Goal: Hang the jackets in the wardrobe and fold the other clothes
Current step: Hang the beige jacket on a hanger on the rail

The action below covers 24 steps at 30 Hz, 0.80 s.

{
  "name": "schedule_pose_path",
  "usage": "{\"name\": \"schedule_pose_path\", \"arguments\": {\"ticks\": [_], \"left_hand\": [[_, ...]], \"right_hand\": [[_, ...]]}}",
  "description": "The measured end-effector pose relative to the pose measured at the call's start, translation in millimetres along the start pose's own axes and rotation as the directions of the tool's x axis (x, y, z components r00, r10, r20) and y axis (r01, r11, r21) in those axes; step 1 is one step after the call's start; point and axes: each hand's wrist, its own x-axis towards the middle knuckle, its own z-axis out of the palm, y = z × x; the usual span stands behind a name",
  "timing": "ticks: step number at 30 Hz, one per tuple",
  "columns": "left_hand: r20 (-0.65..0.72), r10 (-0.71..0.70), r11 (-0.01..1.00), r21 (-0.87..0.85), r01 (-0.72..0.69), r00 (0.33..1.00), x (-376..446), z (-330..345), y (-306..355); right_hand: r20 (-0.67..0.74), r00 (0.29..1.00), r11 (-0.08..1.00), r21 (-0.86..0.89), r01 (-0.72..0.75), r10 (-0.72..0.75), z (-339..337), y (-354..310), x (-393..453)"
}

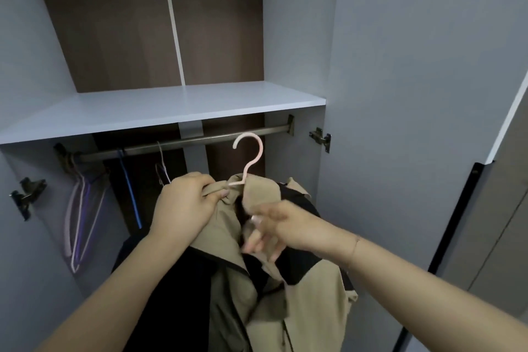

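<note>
A beige and black jacket (265,288) hangs on a pink hanger (251,157) in front of the open wardrobe. The hanger's hook stands just in front of the metal rail (160,146), not over it. My left hand (185,206) grips the jacket's collar together with the hanger's left shoulder. My right hand (274,231) is blurred, with fingers spread loosely at the jacket's front opening; whether it holds the cloth is unclear.
A grey shelf (160,111) sits right above the rail. Several empty hangers, purple and white (80,217), one blue (130,194), hang at the rail's left. The wardrobe's right side wall (400,94) and an open door (485,208) stand close on the right.
</note>
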Motion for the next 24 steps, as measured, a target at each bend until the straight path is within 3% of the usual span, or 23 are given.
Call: {"name": "schedule_pose_path", "arguments": {"ticks": [1,2,3,5,6,7,9,10,15,19,24], "left_hand": [[-0.044,0.002,0.999,-0.042,-0.004,0.999,-2.7,-0.8,-1.6],[-0.085,0.011,0.997,-0.074,-0.017,0.996,-5.4,-2.3,-3.8],[-0.118,0.020,0.994,-0.103,-0.033,0.993,-7.5,-4.6,-6.7],[-0.164,0.021,0.985,-0.165,-0.048,0.986,-9.7,-11.4,-12.4],[-0.183,0.012,0.979,-0.199,-0.049,0.983,-9.7,-15.3,-15.0],[-0.199,0.007,0.971,-0.233,-0.054,0.980,-9.3,-19.1,-16.8],[-0.214,0.027,0.956,-0.279,-0.088,0.977,-7.8,-25.7,-18.1],[-0.208,0.044,0.950,-0.294,-0.105,0.977,-6.6,-28.2,-18.2],[-0.148,0.075,0.934,-0.335,-0.121,0.986,4.1,-44.6,-19.3],[-0.079,0.205,0.934,-0.283,-0.219,0.976,25.8,-62.7,-8.3],[-0.136,0.287,0.941,-0.147,-0.306,0.948,90.3,-104.7,-16.9]], "right_hand": [[0.050,0.998,0.998,-0.039,0.039,-0.037,-4.3,4.9,0.2],[-0.024,0.992,0.982,-0.142,0.122,-0.127,-13.2,9.8,1.0],[-0.187,0.951,0.942,-0.276,0.190,-0.246,-25.4,15.3,1.9],[-0.486,0.717,0.789,-0.598,0.144,-0.500,-51.4,26.6,1.7],[-0.519,0.656,0.734,-0.675,0.079,-0.548,-62.2,32.2,1.3],[-0.510,0.679,0.727,-0.685,0.051,-0.528,-72.0,37.6,1.9],[-0.431,0.811,0.803,-0.591,0.077,-0.396,-81.5,42.5,4.2],[-0.395,0.845,0.815,-0.574,0.080,-0.361,-80.8,41.4,6.0],[-0.357,0.707,0.599,-0.792,0.118,-0.611,-73.2,22.8,17.7],[-0.261,0.697,0.479,-0.868,0.133,-0.667,-74.4,-21.5,32.5],[-0.288,0.598,0.432,-0.895,0.111,-0.748,-100.2,-92.9,68.7]]}}
